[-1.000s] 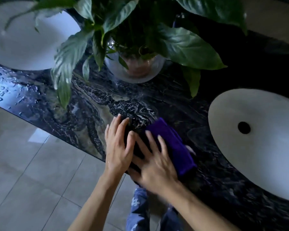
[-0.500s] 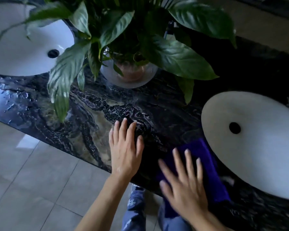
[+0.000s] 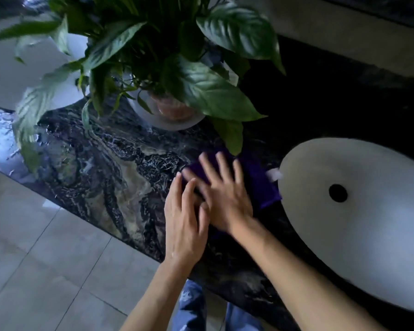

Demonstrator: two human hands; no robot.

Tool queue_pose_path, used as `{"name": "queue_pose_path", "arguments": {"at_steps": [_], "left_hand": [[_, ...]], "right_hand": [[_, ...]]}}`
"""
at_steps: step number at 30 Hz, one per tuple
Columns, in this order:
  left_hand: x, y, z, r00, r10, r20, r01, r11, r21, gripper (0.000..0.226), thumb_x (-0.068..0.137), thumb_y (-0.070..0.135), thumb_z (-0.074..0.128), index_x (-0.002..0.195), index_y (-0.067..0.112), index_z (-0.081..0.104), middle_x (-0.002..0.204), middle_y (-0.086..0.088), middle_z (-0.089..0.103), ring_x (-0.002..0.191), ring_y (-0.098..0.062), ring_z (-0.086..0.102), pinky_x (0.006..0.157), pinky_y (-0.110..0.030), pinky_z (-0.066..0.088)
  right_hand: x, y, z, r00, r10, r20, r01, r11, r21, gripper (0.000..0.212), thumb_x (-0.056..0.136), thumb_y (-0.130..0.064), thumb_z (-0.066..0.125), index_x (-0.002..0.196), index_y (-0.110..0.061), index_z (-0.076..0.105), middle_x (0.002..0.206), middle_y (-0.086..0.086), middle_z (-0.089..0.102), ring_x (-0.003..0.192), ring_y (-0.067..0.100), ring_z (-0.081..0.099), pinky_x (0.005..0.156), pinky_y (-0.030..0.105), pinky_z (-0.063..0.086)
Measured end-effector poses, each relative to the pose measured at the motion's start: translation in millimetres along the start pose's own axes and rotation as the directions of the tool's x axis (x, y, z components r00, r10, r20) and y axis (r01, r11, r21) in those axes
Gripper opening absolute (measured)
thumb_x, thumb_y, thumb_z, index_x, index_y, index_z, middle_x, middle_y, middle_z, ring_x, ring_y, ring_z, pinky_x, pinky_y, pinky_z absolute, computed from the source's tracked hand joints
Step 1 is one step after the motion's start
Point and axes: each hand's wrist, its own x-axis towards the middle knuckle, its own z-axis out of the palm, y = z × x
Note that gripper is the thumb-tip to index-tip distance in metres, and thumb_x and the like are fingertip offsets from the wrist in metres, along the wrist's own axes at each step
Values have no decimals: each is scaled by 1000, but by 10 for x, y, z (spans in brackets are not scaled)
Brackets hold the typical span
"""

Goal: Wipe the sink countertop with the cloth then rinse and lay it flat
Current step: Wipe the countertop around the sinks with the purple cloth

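1. Purple cloth lies on the dark marble table, pressed flat under the right hand, its fingers straight and spread.
2. The left hand rests beside it, fingers straight, overlapping the right thumb.
3. A white sink lies just right of the cloth; a potted plant stands behind.

Washroom vanity: two white oval basins set in dark marble countertop, potted plant between, tiled floor.
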Motion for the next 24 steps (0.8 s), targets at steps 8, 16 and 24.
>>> {"name": "queue_pose_path", "arguments": {"at_steps": [8, 16, 24], "left_hand": [[95, 110, 204, 991, 69, 117, -104, 937, 334, 61, 100, 42, 37, 154, 14, 34, 166, -9, 25, 156, -22, 12, 125, -48, 16], [82, 128, 230, 992, 58, 115, -99, 917, 386, 67, 103, 47, 32, 158, 10, 25, 169, -11, 15, 157, -23, 6, 125, -47, 15], [123, 117, 261, 984, -20, 176, -71, 866, 494, 67, 104, 53, 27, 158, 15, 29, 168, -8, 16, 157, -24, 8, 125, -49, 17]], "right_hand": [[481, 544, -144, 966, -260, -6, 260, 965, 33, 59, 95, -56, 33, 152, -47, 34, 166, 1, 32, 150, 36, 32, 119, 63, 20], [208, 603, -121, 995, -97, -22, 96, 995, -15, 63, 93, -54, 31, 154, -40, 35, 167, 8, 30, 152, 42, 24, 120, 67, 16], [420, 1117, -167, 991, -134, 18, 134, 991, 4, 56, 94, -59, 37, 149, -50, 36, 161, 2, 42, 148, 36, 34, 119, 62, 25]]}}
